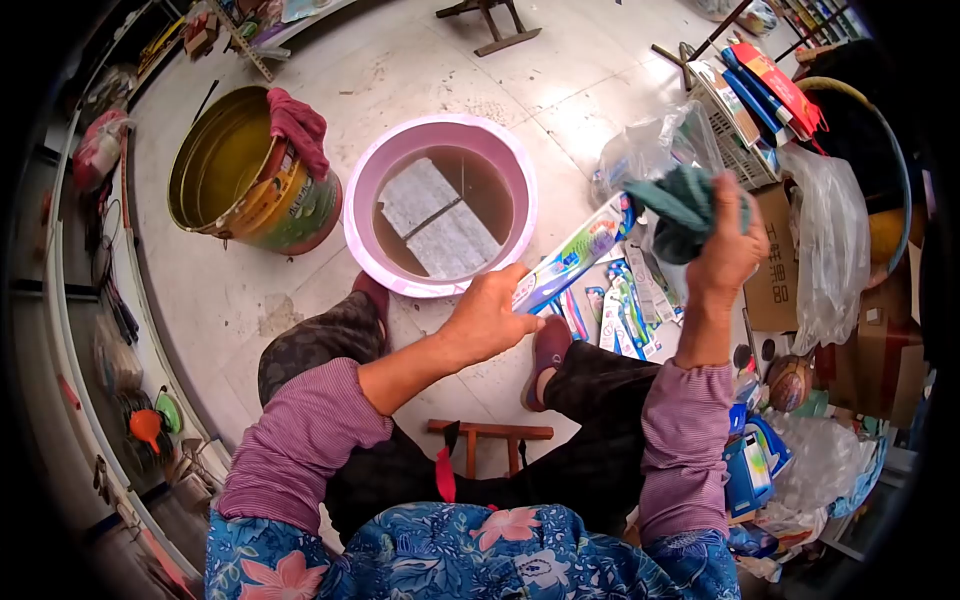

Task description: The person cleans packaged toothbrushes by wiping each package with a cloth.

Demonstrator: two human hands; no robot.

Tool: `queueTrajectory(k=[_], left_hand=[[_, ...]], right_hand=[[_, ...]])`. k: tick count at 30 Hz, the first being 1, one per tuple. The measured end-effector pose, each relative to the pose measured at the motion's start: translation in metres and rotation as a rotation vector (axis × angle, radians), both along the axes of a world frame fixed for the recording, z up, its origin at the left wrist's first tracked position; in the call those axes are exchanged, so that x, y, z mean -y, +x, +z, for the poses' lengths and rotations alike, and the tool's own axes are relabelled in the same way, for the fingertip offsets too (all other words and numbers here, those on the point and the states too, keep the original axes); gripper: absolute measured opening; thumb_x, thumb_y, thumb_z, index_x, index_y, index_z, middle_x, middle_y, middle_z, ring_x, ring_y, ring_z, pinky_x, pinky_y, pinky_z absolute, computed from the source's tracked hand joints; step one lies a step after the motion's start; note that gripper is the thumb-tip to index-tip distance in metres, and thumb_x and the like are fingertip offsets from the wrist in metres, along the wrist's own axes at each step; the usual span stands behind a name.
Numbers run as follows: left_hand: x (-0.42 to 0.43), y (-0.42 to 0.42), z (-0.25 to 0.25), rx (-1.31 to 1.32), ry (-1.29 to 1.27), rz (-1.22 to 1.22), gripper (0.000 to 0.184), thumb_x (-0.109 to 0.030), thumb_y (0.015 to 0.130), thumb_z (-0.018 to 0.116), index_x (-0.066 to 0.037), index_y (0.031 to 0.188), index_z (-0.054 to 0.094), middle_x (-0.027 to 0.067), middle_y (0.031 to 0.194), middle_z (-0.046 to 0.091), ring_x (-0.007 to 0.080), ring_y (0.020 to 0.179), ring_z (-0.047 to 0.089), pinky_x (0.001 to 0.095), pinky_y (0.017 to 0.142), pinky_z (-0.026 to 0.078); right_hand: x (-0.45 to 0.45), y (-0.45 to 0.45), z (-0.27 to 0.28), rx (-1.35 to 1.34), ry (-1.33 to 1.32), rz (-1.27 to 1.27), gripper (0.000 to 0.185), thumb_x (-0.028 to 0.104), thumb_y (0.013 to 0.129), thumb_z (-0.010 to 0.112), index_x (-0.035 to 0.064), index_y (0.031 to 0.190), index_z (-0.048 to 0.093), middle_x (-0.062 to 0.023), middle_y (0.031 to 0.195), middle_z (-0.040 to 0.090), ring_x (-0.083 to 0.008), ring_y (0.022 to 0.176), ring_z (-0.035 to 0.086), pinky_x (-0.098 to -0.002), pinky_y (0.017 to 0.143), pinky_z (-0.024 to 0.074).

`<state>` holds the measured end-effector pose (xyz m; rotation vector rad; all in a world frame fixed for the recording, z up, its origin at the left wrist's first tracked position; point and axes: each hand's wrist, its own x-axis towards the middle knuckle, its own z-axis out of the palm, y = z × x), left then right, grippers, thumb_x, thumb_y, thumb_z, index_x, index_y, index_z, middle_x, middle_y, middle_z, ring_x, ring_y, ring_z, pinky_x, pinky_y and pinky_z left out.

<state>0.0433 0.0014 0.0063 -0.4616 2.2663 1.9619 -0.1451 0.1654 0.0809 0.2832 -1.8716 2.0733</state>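
My left hand (pixel 490 318) is closed on the lower end of a packaged toothbrush (pixel 575 252), which slants up to the right in front of me. A dark green cloth (pixel 683 208) is bunched in my right hand (pixel 730 245), and its left edge meets the top end of the package. Below and to the right of that package, several more toothbrush packs (pixel 625 310) lie on the floor by my right shoe. Just beyond my left hand is a pink basin (pixel 362 250) of murky water, with a reflection on the surface.
A large metal bucket (pixel 310 215) with a red cloth (pixel 297 128) over its rim stands at the left. Clear plastic bags (pixel 655 145), a basket (pixel 722 125) and a cardboard box (pixel 770 265) crowd the right. A wooden stool (pixel 490 431) is between my legs.
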Motion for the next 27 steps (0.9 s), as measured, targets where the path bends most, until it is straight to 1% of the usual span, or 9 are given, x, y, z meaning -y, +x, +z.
queueTrajectory(k=[4,7,12,14,15,19,21,22,27], left_hand=[[0.005,0.002,0.0,0.002,-0.311,-0.006,0.029,-0.002,0.074,0.071,0.003,0.098,0.055,0.0071,0.074,0.062,0.0106,0.058,0.058,0.0247,0.051,0.048],[0.007,-0.003,-0.001,0.018,0.076,0.159,0.032,-0.002,0.074,0.071,0.003,0.101,0.053,0.0076,0.074,0.062,0.0109,0.06,0.059,0.0246,0.052,0.048],[0.006,-0.013,-0.012,-0.059,0.027,0.194,0.04,0.0,0.073,0.07,0.004,0.107,0.049,0.009,0.079,0.062,0.0119,0.062,0.059,0.0254,0.054,0.049],[0.0,-0.011,0.0,-0.109,0.022,0.214,0.042,-0.007,0.067,0.07,0.006,0.102,0.05,0.0212,0.085,0.062,0.0305,0.079,0.064,0.0387,0.071,0.049],[0.0,-0.011,0.004,-0.077,-0.004,0.204,0.043,-0.006,0.067,0.066,0.005,0.104,0.049,0.022,0.088,0.062,0.0327,0.083,0.064,0.0387,0.073,0.049],[0.0,-0.009,0.016,-0.092,-0.117,0.145,0.046,-0.007,0.068,0.067,0.006,0.108,0.048,0.0214,0.091,0.062,0.0302,0.083,0.063,0.0376,0.074,0.049],[-0.001,-0.009,0.019,-0.124,0.01,0.112,0.047,-0.006,0.069,0.068,0.006,0.11,0.049,0.0116,0.086,0.062,0.0133,0.07,0.062,0.025,0.062,0.049],[0.0,-0.01,0.021,-0.124,0.01,0.113,0.047,-0.006,0.069,0.068,0.006,0.11,0.049,0.0116,0.086,0.062,0.0133,0.07,0.062,0.025,0.062,0.049],[0.005,-0.008,0.025,-0.078,0.54,0.072,0.046,-0.017,0.079,0.071,0.003,0.115,0.05,0.0096,0.093,0.063,0.0137,0.078,0.062,0.0274,0.07,0.052]], right_hand=[[-0.038,-0.026,0.027,0.088,-0.308,-0.168,0.027,0.025,0.085,0.069,-0.0001,0.08,0.064,-0.0097,0.075,0.066,-0.0176,0.063,0.065,-0.0281,0.056,0.0526],[-0.05,-0.023,0.011,0.321,0.015,0.179,0.034,0.032,0.084,0.07,0.0007,0.073,0.063,-0.0074,0.069,0.064,-0.0148,0.059,0.063,-0.0261,0.052,0.0505],[0.033,0.048,-0.012,0.442,0.573,0.583,0.036,0.03,0.075,0.077,-0.0034,0.078,0.064,-0.0063,0.068,0.063,-0.0115,0.057,0.06,-0.0243,0.052,0.0493],[0.051,0.065,-0.018,0.621,0.529,0.652,0.032,0.026,0.071,0.08,0.0,0.08,0.063,-0.0046,0.07,0.062,-0.0095,0.061,0.058,-0.0253,0.056,0.0477],[0.052,0.066,-0.018,0.624,0.529,0.652,0.032,0.026,0.071,0.08,0.0,0.08,0.063,-0.0046,0.07,0.062,-0.0095,0.061,0.058,-0.0253,0.056,0.0477],[0.051,0.063,-0.02,0.765,0.389,0.716,0.028,0.016,0.071,0.081,-0.0017,0.084,0.062,-0.0048,0.072,0.063,-0.01,0.06,0.06,-0.0248,0.055,0.0497],[0.047,0.058,-0.025,0.784,0.349,0.761,0.024,0.008,0.073,0.077,-0.0031,0.088,0.063,-0.0058,0.076,0.065,-0.0109,0.062,0.061,-0.0252,0.057,0.0511],[0.045,0.056,-0.025,0.784,0.35,0.761,0.024,0.008,0.073,0.077,-0.0031,0.088,0.063,-0.0058,0.076,0.065,-0.0109,0.062,0.061,-0.0252,0.057,0.0511],[0.034,0.042,-0.016,0.85,0.142,0.882,0.03,0.006,0.074,0.075,-0.0069,0.098,0.063,-0.0121,0.086,0.067,-0.0153,0.07,0.065,-0.0271,0.064,0.0546]])
